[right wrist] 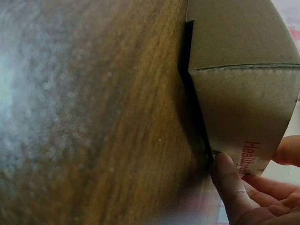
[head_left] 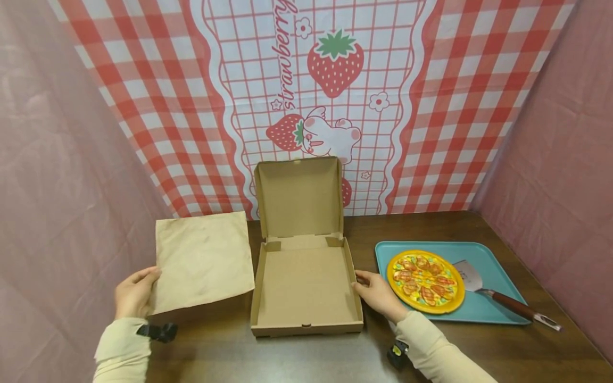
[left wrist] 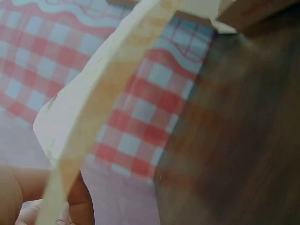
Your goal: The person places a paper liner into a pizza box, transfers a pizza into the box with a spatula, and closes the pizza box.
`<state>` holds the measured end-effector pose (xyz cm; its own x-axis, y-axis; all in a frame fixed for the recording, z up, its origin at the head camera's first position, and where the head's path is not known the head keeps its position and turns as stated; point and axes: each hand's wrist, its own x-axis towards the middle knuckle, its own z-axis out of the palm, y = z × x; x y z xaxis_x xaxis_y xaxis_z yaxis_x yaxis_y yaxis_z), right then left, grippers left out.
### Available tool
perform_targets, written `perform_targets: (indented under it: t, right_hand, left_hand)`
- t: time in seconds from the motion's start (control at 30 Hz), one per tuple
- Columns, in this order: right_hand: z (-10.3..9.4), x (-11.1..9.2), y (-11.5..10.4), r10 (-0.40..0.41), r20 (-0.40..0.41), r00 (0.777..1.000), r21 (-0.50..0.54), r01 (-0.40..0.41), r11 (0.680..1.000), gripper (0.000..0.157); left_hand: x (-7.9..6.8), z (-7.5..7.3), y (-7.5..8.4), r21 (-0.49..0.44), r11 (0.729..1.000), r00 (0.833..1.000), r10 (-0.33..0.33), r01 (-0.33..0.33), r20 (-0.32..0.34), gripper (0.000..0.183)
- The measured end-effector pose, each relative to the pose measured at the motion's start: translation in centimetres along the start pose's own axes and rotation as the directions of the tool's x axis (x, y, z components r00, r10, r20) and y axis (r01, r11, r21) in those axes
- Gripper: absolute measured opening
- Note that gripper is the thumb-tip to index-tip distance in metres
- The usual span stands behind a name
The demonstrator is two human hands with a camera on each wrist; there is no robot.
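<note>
Left hand: pinch grip, thumb in front, fingers curled behind. Left forearm near-vertical in head view, sleeved to the wrist. Right hand: thumb and fingers set in a pinch, pointing inward. Right forearm slants in from lower right, also sleeved. Hands well apart.

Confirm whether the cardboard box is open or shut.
Open: the cardboard box has its lid standing up at the back, and its inner floor shows.

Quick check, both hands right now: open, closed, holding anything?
Left hand: closed, pinching the edge of a tan sheet.
Right hand: closed, gripping the side wall of the cardboard box.
</note>
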<state>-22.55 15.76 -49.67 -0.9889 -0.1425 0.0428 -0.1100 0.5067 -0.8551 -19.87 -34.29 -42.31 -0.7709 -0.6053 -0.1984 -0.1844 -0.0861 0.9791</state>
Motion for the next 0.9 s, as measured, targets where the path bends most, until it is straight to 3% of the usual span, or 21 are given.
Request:
perform_targets:
  t: [0.13,0.27,0.37,0.63,0.9]
  right_hand:
    - [0.1,0.1,0.2,0.01,-0.003,1.0,0.005,-0.01,1.0,0.042]
    - [0.1,0.1,0.2,0.014,-0.006,1.0,0.011,-0.014,1.0,0.043]
    - [0.1,0.0,0.2,0.007,-0.008,1.0,0.01,-0.007,1.0,0.042]
    - [0.0,-0.2,0.0,0.0,-0.008,1.0,0.014,0.0,1.0,0.042]
    - [0.2,0.0,0.4,0.007,-0.023,1.0,0.025,-0.007,1.0,0.042]
  left_hand:
    - [-0.7,1.0,0.4,0.033,0.999,0.998,0.025,-0.027,0.053,0.04]
    - [-1.3,2.3,0.9,-0.041,0.999,0.992,0.024,-0.019,0.125,0.037]
    - [-1.8,3.5,1.1,-0.097,0.995,0.982,0.02,-0.002,0.19,0.036]
    - [-3.2,6.6,0.8,-0.024,0.997,0.954,0.073,-0.069,0.29,0.028]
    - [-4.5,9.6,-0.5,-0.046,0.998,0.917,0.047,-0.031,0.396,0.022]
